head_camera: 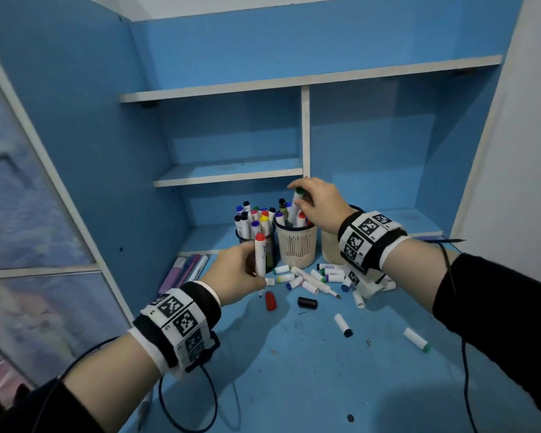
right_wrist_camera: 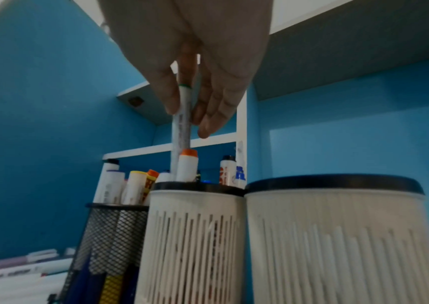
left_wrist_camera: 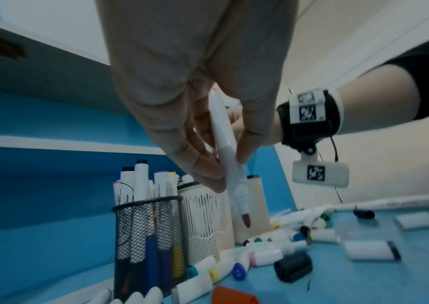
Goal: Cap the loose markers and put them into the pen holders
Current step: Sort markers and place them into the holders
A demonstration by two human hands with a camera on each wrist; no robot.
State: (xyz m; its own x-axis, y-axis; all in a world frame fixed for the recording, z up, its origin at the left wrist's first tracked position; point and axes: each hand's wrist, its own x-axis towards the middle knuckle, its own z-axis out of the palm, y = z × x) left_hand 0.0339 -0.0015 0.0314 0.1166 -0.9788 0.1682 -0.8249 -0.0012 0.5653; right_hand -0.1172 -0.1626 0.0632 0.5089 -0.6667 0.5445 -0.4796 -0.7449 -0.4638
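In the head view the left hand [head_camera: 238, 273] is gripping a red-capped marker [head_camera: 260, 254] upright, fingers curled round its white barrel, just in front of the black mesh holder [head_camera: 270, 248]. The right hand [head_camera: 317, 204] is pinching a green-ended marker [head_camera: 297, 201] that is standing in the middle white holder [head_camera: 296, 245], its top between the fingertips. Loose caps and markers are lying on the blue desk [head_camera: 294, 370] below and between the two hands, among them a red cap [head_camera: 270, 300] and a black cap [head_camera: 307, 303]; the print on the barrels is too small to read here. The left wrist view is showing what the head view is hiding: the held marker's [left_wrist_camera: 224, 148] lower end is uncapped, its dark reddish tip [left_wrist_camera: 246, 219] pointing down past the fingertips [left_wrist_camera: 209, 172] toward the holders. A barrel in the mesh holder [left_wrist_camera: 148, 236] is carrying writing ending in "mm", and a blue cap [left_wrist_camera: 239, 272] on the desk is bearing "72". The right wrist view is looking up at the thumb and fingers [right_wrist_camera: 216, 115] closing on the green-ringed barrel [right_wrist_camera: 182, 127], its lower part sinking among capped markers inside the middle holder [right_wrist_camera: 192, 236], which is touching a third white holder [right_wrist_camera: 338, 236]; its grey print is blurred.
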